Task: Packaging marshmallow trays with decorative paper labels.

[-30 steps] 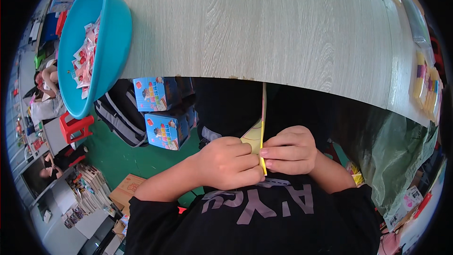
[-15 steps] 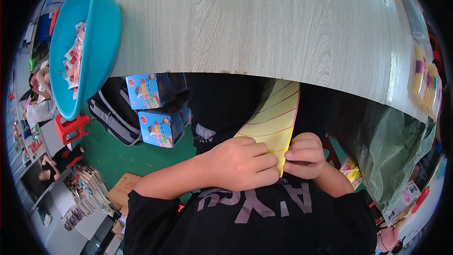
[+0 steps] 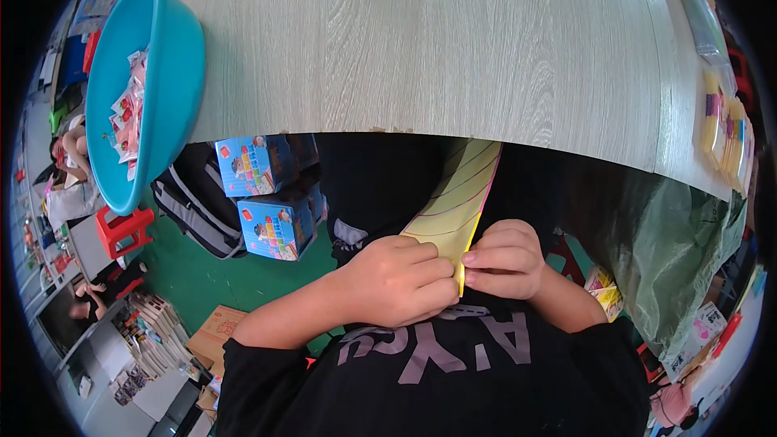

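Both hands meet at 6 o'clock, below the table edge, pinching a yellow card (image 3: 455, 204) w/ curved pink lines. Left hand (image 3: 396, 291) is curled into a loose fist, knuckles up, fingers closed on the card's lower corner; forearm runs off toward 8 o'clock. Right hand (image 3: 503, 260) is bent inward, fingers folded tight over the card's edge, touching the left. Card slants up toward the grey wood table (image 3: 421, 40) at 12. A teal basin (image 3: 166, 73) w/ small packets sits at 10; two blue boxes (image 3: 263, 194) lie on the floor at 8.
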A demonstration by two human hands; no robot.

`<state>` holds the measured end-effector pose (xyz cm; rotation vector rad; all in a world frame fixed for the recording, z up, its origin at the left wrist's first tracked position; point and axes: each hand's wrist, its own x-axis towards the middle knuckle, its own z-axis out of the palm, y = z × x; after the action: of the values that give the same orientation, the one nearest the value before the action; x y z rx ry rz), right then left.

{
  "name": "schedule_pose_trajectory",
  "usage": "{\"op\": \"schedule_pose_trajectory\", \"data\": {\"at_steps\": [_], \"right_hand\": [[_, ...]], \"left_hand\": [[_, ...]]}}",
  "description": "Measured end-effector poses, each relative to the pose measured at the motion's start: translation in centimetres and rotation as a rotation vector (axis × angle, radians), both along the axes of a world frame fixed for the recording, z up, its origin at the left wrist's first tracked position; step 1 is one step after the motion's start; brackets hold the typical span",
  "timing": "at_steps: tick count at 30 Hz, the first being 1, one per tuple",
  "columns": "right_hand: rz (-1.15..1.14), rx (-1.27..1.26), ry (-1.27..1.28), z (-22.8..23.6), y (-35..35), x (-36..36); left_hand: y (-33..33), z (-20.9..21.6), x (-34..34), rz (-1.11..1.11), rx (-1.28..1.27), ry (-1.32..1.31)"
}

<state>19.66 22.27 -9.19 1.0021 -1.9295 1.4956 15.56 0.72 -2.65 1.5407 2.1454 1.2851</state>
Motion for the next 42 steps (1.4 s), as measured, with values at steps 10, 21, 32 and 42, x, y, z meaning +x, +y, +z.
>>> {"op": "schedule_pose_trajectory", "data": {"at_steps": [10,21,32,42], "right_hand": [[-0.053,-0.027,-0.061,-0.2,-1.1,-0.4],[-0.054,-0.010,-0.110,0.0,-2.0,-1.5],[-0.079,-0.009,-0.165,0.1,-2.2,-1.6],[-0.060,0.014,-0.270,0.4,-2.6,-1.5]], "left_hand": [[-0.5,-0.4,-0.2,0.056,0.007,-0.125],[-0.7,-1.1,-0.3,0.226,0.033,-0.321],[-0.9,-1.2,-0.3,0.231,0.081,-0.480],[-1.0,-1.4,-0.2,0.253,0.148,-0.539]]}}
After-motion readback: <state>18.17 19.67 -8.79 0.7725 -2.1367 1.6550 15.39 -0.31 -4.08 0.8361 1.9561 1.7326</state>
